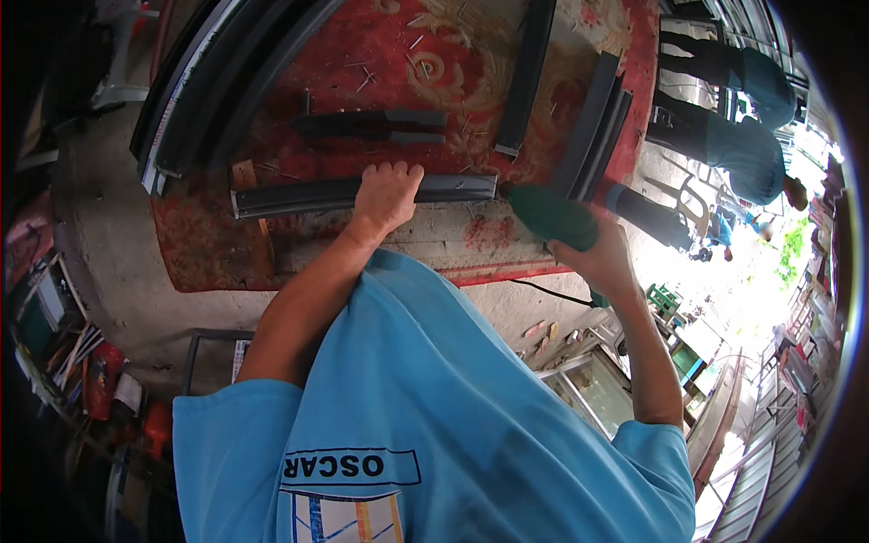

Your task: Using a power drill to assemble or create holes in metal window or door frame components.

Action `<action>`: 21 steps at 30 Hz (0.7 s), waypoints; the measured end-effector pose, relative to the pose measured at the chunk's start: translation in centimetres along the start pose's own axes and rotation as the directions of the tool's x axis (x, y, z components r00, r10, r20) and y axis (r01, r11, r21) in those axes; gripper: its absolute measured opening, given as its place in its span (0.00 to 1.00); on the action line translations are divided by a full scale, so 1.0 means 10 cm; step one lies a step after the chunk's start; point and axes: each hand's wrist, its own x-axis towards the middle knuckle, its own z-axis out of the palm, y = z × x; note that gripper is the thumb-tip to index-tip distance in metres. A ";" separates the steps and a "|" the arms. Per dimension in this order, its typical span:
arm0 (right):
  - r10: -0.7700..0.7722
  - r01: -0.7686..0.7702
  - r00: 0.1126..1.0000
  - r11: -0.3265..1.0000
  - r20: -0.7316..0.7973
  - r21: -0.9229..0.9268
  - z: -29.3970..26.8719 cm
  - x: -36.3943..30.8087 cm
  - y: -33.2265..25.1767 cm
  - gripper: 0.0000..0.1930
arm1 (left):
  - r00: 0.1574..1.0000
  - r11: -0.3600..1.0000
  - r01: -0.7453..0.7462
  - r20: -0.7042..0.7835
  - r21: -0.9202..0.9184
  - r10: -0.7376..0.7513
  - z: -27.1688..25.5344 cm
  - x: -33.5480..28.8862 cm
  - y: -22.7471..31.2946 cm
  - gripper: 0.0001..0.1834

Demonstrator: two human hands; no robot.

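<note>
A dark grey profile bar lies crosswise near the close edge of a table covered with a worn red patterned carpet. My left hand is closed over the bar, right of its middle, pressing it to the table. In my right hand is a green power drill, its body level and its front pointing left at the bar's right end. The drill's tip is dark and blurred, so I cannot tell whether it touches the bar. A black cord hangs below the drill.
Long dark profiles are stacked at the far left. Short dark pieces lie beyond the bar. More profiles lie at the right: a single bar and a group. Thin scraps litter the carpet. People stand beyond the table's right side.
</note>
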 end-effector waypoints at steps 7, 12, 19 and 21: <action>-0.098 0.103 0.995 0.980 0.033 -0.170 -0.03 0.03 -0.02 0.34 | 1.000 1.000 0.008 0.014 0.003 -0.008 -0.02 0.01 0.00 0.24; -0.160 0.174 0.984 0.949 0.076 -0.263 0.06 0.07 0.01 0.36 | 1.000 1.000 0.025 0.017 -0.002 -0.025 -0.01 -0.01 0.02 0.23; -0.086 0.085 0.996 0.990 0.004 -0.115 -0.08 0.16 0.08 0.30 | 1.000 1.000 -0.006 0.004 0.013 0.006 -0.03 0.01 0.00 0.24; 0.055 -0.056 0.998 0.998 0.014 0.028 -0.11 0.14 0.12 0.28 | 1.000 1.000 -0.015 -0.004 0.007 0.015 -0.03 0.01 0.00 0.24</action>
